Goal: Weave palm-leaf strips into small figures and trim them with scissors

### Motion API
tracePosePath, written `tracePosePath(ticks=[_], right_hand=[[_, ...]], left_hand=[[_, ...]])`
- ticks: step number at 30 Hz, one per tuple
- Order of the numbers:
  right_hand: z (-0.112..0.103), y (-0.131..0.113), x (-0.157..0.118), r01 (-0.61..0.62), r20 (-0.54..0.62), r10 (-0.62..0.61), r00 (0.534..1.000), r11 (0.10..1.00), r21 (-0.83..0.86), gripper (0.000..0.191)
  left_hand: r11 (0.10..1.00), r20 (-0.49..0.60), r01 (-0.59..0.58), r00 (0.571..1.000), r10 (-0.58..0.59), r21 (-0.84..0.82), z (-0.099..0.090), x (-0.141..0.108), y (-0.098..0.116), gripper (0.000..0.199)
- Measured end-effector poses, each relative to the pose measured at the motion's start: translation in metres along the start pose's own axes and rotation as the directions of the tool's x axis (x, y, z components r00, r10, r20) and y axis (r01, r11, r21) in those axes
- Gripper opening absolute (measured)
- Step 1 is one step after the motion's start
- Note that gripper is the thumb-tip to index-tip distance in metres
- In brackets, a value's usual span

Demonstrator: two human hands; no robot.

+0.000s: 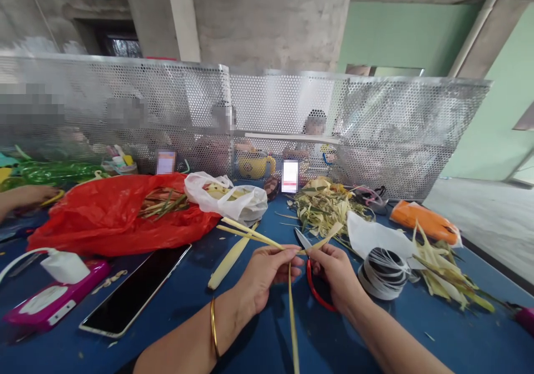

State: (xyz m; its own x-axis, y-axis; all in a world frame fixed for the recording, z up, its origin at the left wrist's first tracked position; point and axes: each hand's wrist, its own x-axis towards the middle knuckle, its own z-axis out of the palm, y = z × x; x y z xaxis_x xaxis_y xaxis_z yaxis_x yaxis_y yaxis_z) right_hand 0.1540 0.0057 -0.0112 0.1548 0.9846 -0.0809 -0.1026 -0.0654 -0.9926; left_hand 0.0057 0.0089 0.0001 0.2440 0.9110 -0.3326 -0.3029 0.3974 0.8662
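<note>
My left hand, with a gold bangle on its wrist, pinches pale yellow plant strips between thumb and fingers. They look like dried corn husk. Their long ends point up and left. One narrow strip hangs down toward me from where the hands meet. In my right hand, thumb and fingers pinch a wider husk piece that joins the same strips. Scissors with red handles lie on the table, partly hidden behind my right hand. A pale, tapered husk roll rests left of my hands.
A black phone, purple power strip and red bag occupy the left. A husk pile, white tape coil and orange packet stand right. Beyond rises a perforated metal screen. Another person's hand is far left.
</note>
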Motion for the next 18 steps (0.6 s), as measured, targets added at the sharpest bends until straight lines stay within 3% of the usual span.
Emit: tracePosePath(ticks=[4, 7, 10, 13, 15, 18], right_hand=[[0.0, 0.004, 0.001, -0.045, 0.058, 0.049, 0.997, 0.997, -0.068, 0.026], [-0.005, 0.001, 0.002, -0.086, 0.14, 0.131, 0.981, 0.953, -0.292, 0.04], [-0.01, -0.008, 0.0, 0.07, 0.239, 0.058, 0.969, 0.867, -0.493, 0.057], [-0.01, -0.021, -0.007, 0.269, 0.268, -0.173, 0.948, 0.885, -0.381, 0.058], [-0.008, -0.028, -0.013, 0.234, 0.279, -0.171, 0.945, 0.95, -0.209, 0.048], [-0.006, -0.033, -0.017, 0.08, 0.295, -0.093, 0.951, 0.995, 0.054, 0.042]], left_hand=[[0.997, 0.021, -0.004, 1.0, 0.006, -0.071, -0.001, 0.0, 0.001, 0.022], [0.999, 0.034, -0.024, 0.999, 0.025, -0.034, -0.004, 0.002, 0.002, 0.021], [0.995, 0.012, -0.072, 0.997, 0.071, 0.067, -0.006, 0.003, 0.004, 0.02], [0.985, 0.047, -0.063, 0.997, 0.056, 0.162, -0.005, 0.001, 0.004, 0.018], [0.981, 0.064, -0.048, 0.997, 0.036, 0.187, -0.004, 0.0, 0.003, 0.018], [0.978, 0.034, -0.037, 0.999, 0.031, 0.206, -0.003, -0.001, 0.003, 0.019]])
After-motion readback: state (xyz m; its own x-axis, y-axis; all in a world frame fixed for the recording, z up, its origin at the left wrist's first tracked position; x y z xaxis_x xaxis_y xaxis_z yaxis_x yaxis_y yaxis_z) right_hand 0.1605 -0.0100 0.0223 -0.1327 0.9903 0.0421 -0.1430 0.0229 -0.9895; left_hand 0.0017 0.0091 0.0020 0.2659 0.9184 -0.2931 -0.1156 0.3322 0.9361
